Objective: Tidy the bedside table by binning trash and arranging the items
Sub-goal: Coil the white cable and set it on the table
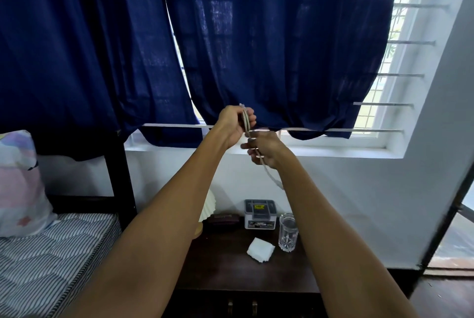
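Head view, dark bedside table (230,274), navy curtains (282,48), window (400,66)

Dark glossy wood bedside table (230,271), clear cut glass tumbler (287,232), white crumpled tissue (260,249), matt navy cloth curtain (282,43)

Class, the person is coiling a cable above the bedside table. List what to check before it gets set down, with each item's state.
1. Left hand grips the looped pale cable: ok.
2. Right hand holds the trailing strand: ok.
3. Cable's loose end fully gathered: cannot tell; it runs behind the arm.
4. Bare space on the dark wooden table: ok.
5. White crumpled tissue binned: not ok.
6. Clear drinking glass upright: ok.
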Tool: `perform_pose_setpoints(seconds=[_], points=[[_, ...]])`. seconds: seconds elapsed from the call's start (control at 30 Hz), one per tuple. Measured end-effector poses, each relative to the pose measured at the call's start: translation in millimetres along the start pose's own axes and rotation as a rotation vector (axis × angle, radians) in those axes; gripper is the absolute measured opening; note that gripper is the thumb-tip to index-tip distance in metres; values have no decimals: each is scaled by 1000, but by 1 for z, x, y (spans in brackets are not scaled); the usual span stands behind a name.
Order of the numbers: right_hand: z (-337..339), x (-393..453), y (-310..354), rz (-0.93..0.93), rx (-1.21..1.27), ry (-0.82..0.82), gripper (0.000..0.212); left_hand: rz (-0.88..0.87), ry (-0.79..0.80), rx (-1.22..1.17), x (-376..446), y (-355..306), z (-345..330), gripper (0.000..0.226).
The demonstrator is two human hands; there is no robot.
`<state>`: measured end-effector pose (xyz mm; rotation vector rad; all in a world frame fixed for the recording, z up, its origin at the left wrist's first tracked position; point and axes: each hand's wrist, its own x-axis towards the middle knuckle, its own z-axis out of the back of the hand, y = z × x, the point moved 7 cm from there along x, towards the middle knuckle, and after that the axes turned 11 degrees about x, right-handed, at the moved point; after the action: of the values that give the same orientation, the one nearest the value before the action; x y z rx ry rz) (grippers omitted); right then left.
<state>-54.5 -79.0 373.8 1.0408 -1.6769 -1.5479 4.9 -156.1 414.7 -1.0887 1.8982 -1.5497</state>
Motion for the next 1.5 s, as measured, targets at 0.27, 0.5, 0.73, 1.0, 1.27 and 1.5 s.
perform_pose_setpoints(seconds=[0.27,0.5,0.73,1.0,1.27,1.5], points=[[-21,-16,43,146,-1000,12,18,20,-280,307,11,5,31,27],[-27,-40,86,384,-1124,-78,18,0,-55,644,-3,7,22,23],[-13,-38,112,641,-910,-38,17,112,205,455,-20,19,6,32],[25,-3,86,623,-280,-9,9,140,241,372,-22,11,1,53],[26,12,38,346,124,164,8,44,116,331,-16,7,7,44],[14,10,32,271,170,282,24,58,-98,284,-13,12,23,39]])
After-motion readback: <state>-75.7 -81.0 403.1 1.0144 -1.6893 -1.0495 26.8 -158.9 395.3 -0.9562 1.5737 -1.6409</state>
